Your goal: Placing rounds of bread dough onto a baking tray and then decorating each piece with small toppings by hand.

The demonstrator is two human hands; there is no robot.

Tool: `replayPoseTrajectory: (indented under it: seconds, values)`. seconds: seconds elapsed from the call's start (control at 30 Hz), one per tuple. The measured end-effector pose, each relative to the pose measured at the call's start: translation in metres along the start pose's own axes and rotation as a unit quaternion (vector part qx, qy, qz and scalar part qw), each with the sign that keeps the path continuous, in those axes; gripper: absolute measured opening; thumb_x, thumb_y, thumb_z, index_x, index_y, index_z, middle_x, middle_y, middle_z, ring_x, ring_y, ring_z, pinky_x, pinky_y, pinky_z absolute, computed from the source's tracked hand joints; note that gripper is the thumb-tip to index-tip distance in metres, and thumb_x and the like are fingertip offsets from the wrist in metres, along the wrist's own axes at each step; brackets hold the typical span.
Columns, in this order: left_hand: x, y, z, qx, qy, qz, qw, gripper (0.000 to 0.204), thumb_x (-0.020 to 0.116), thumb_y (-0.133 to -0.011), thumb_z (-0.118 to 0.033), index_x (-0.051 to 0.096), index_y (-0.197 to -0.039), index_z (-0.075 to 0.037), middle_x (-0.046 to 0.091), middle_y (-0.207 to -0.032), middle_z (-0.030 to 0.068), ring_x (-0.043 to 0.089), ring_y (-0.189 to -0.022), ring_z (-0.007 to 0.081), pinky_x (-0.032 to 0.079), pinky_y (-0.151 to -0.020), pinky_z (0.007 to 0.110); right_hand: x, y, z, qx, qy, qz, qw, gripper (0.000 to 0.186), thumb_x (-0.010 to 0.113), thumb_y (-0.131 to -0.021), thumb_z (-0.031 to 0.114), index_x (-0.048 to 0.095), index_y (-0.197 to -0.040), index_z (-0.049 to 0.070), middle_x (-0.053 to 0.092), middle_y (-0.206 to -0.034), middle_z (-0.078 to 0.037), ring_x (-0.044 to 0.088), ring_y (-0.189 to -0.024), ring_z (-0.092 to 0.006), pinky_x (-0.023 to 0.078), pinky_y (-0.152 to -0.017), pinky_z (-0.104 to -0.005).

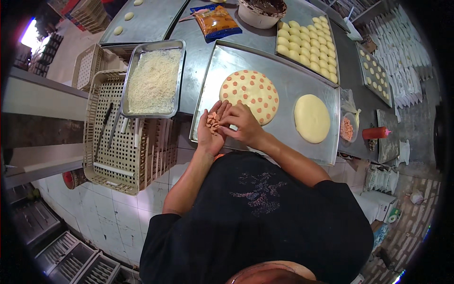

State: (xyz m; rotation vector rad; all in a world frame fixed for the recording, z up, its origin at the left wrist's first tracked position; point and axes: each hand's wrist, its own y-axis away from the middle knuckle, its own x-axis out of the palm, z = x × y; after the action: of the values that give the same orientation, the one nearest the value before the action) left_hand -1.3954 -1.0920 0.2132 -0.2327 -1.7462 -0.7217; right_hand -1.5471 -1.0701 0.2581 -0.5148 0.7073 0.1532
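My left hand point(210, 137) is cupped palm up, holding pink round slices point(213, 120), like sliced sausage, above the near left edge of a big metal tray point(314, 151). My right hand point(239, 123) reaches into that palm, thumb and fingertips closed at the slices. On the tray lie a round of pale dough point(249, 81) dotted with pink slices, just beyond my hands, and a plain round of dough point(311, 118) to the right.
Shredded topping fills a steel pan point(153, 80) at left, over plastic crates point(94, 170). Behind stand an orange bag point(213, 23), a tub of dark paste point(262, 14) and dough balls point(305, 42). At right are a container of pink bits point(346, 128) and a red bottle point(376, 133).
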Motion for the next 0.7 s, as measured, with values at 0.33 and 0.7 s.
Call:
replayPoseTrajectory:
  seconds: [0.33,0.7]
  values:
    - [-0.006,0.005,-0.016,0.009,0.064,-0.014,0.998,0.049,0.034,-0.108,-0.03,0.046,-0.139,0.005,0.049,-0.146,0.023,0.046,-0.138,0.0326,0.037,-0.118,0.047,-0.08,0.025,-0.118,0.388,-0.097,-0.146,0.905,0.026,0.077,-0.084,0.022,0.073,-0.095,-0.001,0.07,-0.085,-0.01,0.067,-0.076,-0.0164,0.052,-0.069,-0.031]
    - [-0.002,0.014,-0.014,0.019,0.03,-0.036,0.999,0.048,0.034,-0.108,-0.031,0.047,-0.138,0.005,0.05,-0.144,0.0231,0.047,-0.138,0.0323,0.037,-0.119,0.047,-0.077,0.032,-0.131,0.49,-0.036,-0.028,0.87,0.027,0.072,-0.085,0.021,0.073,-0.098,-0.003,0.072,-0.088,-0.012,0.066,-0.077,-0.0178,0.052,-0.072,-0.0325]
